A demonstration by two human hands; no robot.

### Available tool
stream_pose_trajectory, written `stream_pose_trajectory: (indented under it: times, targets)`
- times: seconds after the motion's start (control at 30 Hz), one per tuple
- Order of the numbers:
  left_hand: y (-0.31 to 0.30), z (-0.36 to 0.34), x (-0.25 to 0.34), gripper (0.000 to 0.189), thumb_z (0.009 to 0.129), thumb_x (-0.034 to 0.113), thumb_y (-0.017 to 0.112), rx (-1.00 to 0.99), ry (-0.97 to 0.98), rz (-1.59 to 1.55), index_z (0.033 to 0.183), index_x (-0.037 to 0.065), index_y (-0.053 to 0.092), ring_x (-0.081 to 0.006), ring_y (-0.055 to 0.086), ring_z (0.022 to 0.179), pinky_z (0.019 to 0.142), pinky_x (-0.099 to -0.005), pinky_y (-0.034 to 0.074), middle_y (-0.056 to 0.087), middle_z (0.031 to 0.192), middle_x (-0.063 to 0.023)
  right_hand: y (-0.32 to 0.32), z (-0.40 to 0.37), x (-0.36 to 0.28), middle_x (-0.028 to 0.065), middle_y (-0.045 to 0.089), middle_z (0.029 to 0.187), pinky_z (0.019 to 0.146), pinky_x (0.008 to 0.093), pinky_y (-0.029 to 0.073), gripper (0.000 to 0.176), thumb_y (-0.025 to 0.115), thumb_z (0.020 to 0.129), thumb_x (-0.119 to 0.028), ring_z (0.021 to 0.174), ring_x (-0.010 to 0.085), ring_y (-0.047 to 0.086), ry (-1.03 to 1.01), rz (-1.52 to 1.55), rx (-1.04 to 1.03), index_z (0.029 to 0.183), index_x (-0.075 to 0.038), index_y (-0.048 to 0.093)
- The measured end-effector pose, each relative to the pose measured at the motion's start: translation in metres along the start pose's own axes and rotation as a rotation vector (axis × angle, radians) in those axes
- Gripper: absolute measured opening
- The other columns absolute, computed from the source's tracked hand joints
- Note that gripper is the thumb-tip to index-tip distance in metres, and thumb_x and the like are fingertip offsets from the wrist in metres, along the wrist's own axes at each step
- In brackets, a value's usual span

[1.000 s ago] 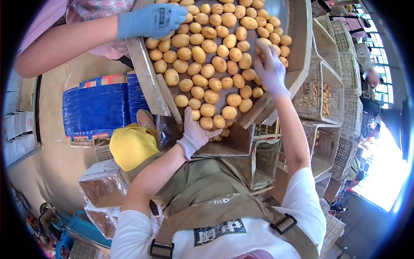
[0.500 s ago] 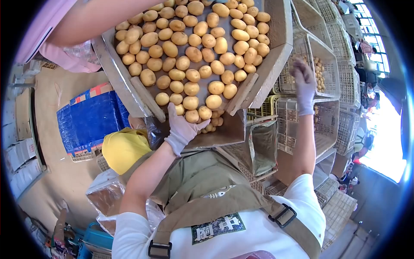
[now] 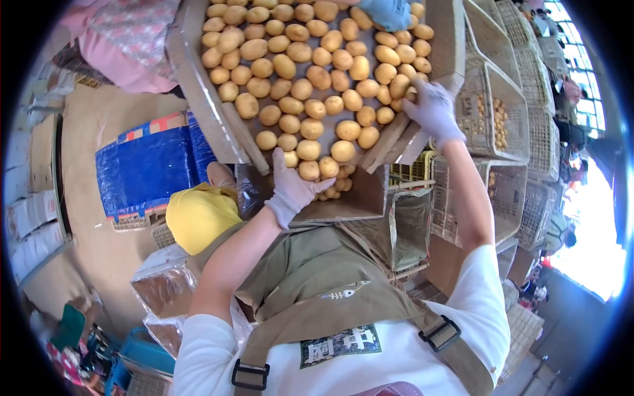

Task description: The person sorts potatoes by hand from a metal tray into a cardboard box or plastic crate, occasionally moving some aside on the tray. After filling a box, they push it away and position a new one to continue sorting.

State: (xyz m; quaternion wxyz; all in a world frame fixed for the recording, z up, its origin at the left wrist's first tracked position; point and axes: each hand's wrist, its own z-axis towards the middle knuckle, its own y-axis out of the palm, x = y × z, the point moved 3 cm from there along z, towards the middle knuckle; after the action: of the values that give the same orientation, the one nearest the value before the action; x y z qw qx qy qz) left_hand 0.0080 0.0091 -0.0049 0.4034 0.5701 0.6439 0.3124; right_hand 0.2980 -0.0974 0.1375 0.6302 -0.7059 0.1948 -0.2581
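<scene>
Many yellow potatoes [image 3: 310,129] lie on a wooden sorting tray [image 3: 238,135] whose mouth narrows toward me. My left hand [image 3: 290,188], in a pale glove, is at that mouth with fingers spread, against the front potatoes. Just below it, more potatoes sit in a cardboard box [image 3: 350,208]. My right hand [image 3: 437,112], gloved too, reaches over the tray's right wall, fingers stretched out beside the potatoes at that edge. Its fingertips are slightly blurred, and I see nothing held in it.
A co-worker's blue-gloved hand [image 3: 389,13] is among the potatoes at the far end. Plastic crates [image 3: 492,119], some holding potatoes, stand to the right. At left are a blue-covered stack [image 3: 148,171] and a yellow cloth-like item [image 3: 201,218]. Plastic-lined boxes [image 3: 162,290] stand nearer me.
My right hand has moved left from above the crates to the tray's right edge. My left hand stays at the mouth. The co-worker's arm has withdrawn from the upper left; the view has shifted slightly.
</scene>
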Motion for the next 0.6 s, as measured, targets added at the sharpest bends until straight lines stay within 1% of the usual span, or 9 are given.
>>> stream_pose_trajectory:
  times: [0.1,0.13,0.2,0.27,0.33,0.4,0.47,0.57,0.6]
  targets:
    - [0.003,-0.004,0.001,0.084,0.092,0.075,0.031,0.054,0.049,-0.022,0.155,0.02,0.026,-0.0424,0.033,0.143,0.104,-0.0718,0.038,0.028,0.16,-0.0089,-0.055,-0.047,-0.008,0.0075,0.069,0.096,0.096,0.0462,0.047,0.024,0.074,0.079,-0.02,0.092,0.0293,0.065,-0.338,0.102,0.43,0.101,-0.012,0.066]
    - [0.0,-0.001,0.002,0.085,0.091,0.076,0.031,0.012,0.044,-0.043,0.155,0.02,0.026,-0.0422,0.033,0.143,0.104,-0.0721,0.038,0.028,0.16,-0.0088,-0.062,-0.057,0.014,0.0065,0.07,0.097,0.095,0.0445,0.05,0.025,0.075,0.078,-0.015,0.094,0.0267,0.067,-0.267,0.1,0.529,0.102,-0.011,0.067]
    - [-0.01,0.001,0.001,0.086,0.091,0.077,0.031,-0.062,0.018,-0.075,0.155,0.021,0.025,-0.0418,0.032,0.144,0.104,-0.0729,0.037,0.026,0.161,-0.0086,-0.059,-0.077,0.091,0.0085,0.071,0.105,0.096,0.045,0.05,0.032,0.07,0.078,-0.005,0.103,0.0247,0.066,0.135,0.111,0.677,0.11,-0.007,0.068]
    - [-0.002,0.002,0.001,0.086,0.09,0.078,0.033,0.049,0.038,-0.032,0.154,0.021,0.027,-0.0401,0.032,0.144,0.104,-0.0708,0.037,0.028,0.159,-0.0085,-0.068,-0.086,0.074,0.0107,0.068,0.117,0.1,0.0475,0.047,0.046,0.07,0.077,-0.003,0.115,0.0278,0.061,0.317,-0.038,0.856,0.123,-0.007,0.065]
    - [0.003,0.0,-0.003,0.085,0.09,0.078,0.034,0.187,0.061,0.027,0.153,0.022,0.028,-0.039,0.033,0.143,0.106,-0.0689,0.037,0.031,0.158,-0.0079,-0.053,-0.077,0.004,0.0132,0.061,0.13,0.105,0.0501,0.042,0.054,0.07,0.079,-0.008,0.124,0.0331,0.054,-0.007,0.226,0.588,0.132,-0.009,0.061]
    - [0.002,0.0,-0.004,0.08,0.091,0.073,0.042,0.157,0.049,-0.01,0.151,0.022,0.033,-0.0322,0.038,0.141,0.11,-0.0632,0.034,0.038,0.153,-0.0058,-0.027,-0.073,-0.075,0.0144,0.057,0.135,0.107,0.0496,0.039,0.05,0.07,0.082,-0.018,0.127,0.0374,0.05,-0.222,0.261,0.279,0.13,-0.009,0.061]
    - [-0.001,-0.001,-0.005,0.07,0.092,0.064,0.05,0.225,0.132,0.164,0.147,0.021,0.04,-0.0245,0.046,0.135,0.109,-0.0532,0.039,0.045,0.148,-0.0044,0.012,-0.07,-0.109,0.0146,0.056,0.134,0.108,0.0498,0.037,0.047,0.067,0.084,-0.026,0.127,0.0377,0.05,-0.234,0.23,0.13,0.129,-0.011,0.063]
    - [-0.011,0.005,-0.004,0.061,0.093,0.056,0.055,0.142,0.225,0.382,0.142,0.019,0.046,-0.0189,0.051,0.128,0.106,-0.046,0.042,0.051,0.143,-0.003,0.026,-0.059,-0.118,0.0126,0.057,0.133,0.109,0.0508,0.035,0.046,0.066,0.084,-0.03,0.128,0.0367,0.049,-0.106,0.364,0.246,0.127,-0.013,0.064]
    - [-0.017,0.006,-0.003,0.061,0.093,0.055,0.056,0.175,0.231,0.41,0.141,0.019,0.047,-0.0186,0.051,0.129,0.107,-0.0465,0.042,0.051,0.142,-0.0032,0.031,-0.057,-0.116,0.0128,0.058,0.132,0.109,0.0511,0.035,0.045,0.066,0.084,-0.03,0.128,0.0366,0.049,-0.145,0.327,0.175,0.125,-0.013,0.064]
